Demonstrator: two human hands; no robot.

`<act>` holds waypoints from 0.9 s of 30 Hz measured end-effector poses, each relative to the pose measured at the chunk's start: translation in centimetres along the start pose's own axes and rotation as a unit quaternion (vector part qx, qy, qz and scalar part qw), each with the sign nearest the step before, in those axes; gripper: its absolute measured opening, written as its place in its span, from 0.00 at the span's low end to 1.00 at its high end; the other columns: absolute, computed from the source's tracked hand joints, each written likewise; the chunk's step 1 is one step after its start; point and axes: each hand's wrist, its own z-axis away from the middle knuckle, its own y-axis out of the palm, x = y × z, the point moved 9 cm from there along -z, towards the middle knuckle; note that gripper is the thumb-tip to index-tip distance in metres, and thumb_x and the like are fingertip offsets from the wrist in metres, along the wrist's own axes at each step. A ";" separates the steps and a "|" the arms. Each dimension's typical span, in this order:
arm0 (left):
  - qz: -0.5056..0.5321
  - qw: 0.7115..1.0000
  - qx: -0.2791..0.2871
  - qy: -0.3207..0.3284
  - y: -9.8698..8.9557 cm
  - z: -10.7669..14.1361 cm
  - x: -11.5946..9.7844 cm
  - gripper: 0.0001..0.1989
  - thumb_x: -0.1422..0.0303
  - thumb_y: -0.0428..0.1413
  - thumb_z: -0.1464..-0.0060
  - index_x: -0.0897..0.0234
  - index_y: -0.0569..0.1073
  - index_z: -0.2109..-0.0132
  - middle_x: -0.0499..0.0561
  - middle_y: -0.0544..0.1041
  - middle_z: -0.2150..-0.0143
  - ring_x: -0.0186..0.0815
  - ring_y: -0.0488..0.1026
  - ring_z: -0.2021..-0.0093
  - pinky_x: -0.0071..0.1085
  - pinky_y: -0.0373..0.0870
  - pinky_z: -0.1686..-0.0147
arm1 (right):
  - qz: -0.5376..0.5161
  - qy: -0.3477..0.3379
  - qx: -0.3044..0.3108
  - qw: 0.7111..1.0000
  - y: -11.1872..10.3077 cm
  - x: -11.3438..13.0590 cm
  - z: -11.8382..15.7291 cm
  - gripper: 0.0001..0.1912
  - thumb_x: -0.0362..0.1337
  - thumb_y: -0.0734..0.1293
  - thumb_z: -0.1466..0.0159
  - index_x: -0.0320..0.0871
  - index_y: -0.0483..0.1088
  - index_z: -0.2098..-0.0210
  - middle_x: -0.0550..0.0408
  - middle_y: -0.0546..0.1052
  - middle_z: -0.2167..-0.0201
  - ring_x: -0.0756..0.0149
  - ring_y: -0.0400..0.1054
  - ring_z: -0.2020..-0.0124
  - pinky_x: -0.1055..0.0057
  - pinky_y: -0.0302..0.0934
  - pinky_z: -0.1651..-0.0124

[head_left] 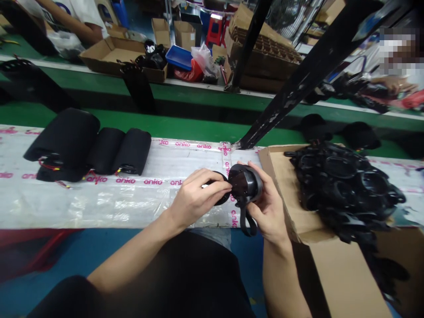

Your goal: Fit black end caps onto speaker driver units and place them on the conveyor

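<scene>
Near the middle of the view, my right hand (270, 207) is wrapped round a black round cup-shaped part (245, 183) with a strap loop (248, 224) hanging below it. From the left, my left hand (195, 196) pinches a black disc-like piece (222, 197) close beside the cup-shaped part, its fingertips at that part's edge. Whether the two pieces touch is hard to tell. Both are held above the front of the plastic-covered table (149, 205).
Black fabric-covered cylinders (109, 150) with small wires lie at the left. A cardboard box (281, 194) piled with black plastic parts (344, 181) stands at the right. A slanted black post (285, 99) rises behind the table. Across the green conveyor (192, 128), other people work.
</scene>
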 end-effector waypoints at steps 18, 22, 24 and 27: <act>0.106 0.980 -0.002 -0.169 0.9 0.1 3.1 0.04 0.70 0.66 0.36 0.60 0.78 0.59 0.52 0.85 0.51 0.43 0.81 0.46 0.46 0.71 0.41 | 0.057 0.019 0.051 0.997 0.2 0.8 -0.2 0.42 0.27 0.72 0.37 0.56 0.63 0.26 0.48 0.71 0.27 0.49 0.68 0.27 0.53 0.76 0.35; 0.186 0.963 0.023 -0.193 1.3 0.5 4.2 0.03 0.70 0.61 0.33 0.60 0.78 0.53 0.55 0.82 0.43 0.44 0.79 0.40 0.46 0.72 0.37 | 0.129 -0.026 0.059 0.990 0.6 1.6 -0.4 0.43 0.26 0.72 0.39 0.58 0.65 0.27 0.51 0.71 0.27 0.47 0.67 0.28 0.49 0.73 0.35; 0.269 0.932 0.010 -0.245 1.2 1.3 5.5 0.08 0.65 0.56 0.28 0.60 0.77 0.47 0.57 0.80 0.39 0.44 0.77 0.36 0.45 0.72 0.35 | 0.180 -0.062 0.074 0.979 1.5 2.3 -0.6 0.44 0.27 0.73 0.39 0.59 0.64 0.27 0.52 0.73 0.29 0.46 0.68 0.29 0.46 0.71 0.33; 0.370 0.878 -0.022 -0.302 1.1 2.6 7.3 0.18 0.57 0.47 0.23 0.60 0.76 0.41 0.59 0.79 0.36 0.46 0.75 0.33 0.45 0.70 0.32 | 0.262 -0.095 0.101 0.955 3.2 2.6 -0.8 0.46 0.31 0.75 0.39 0.58 0.62 0.25 0.49 0.75 0.32 0.43 0.70 0.34 0.42 0.69 0.35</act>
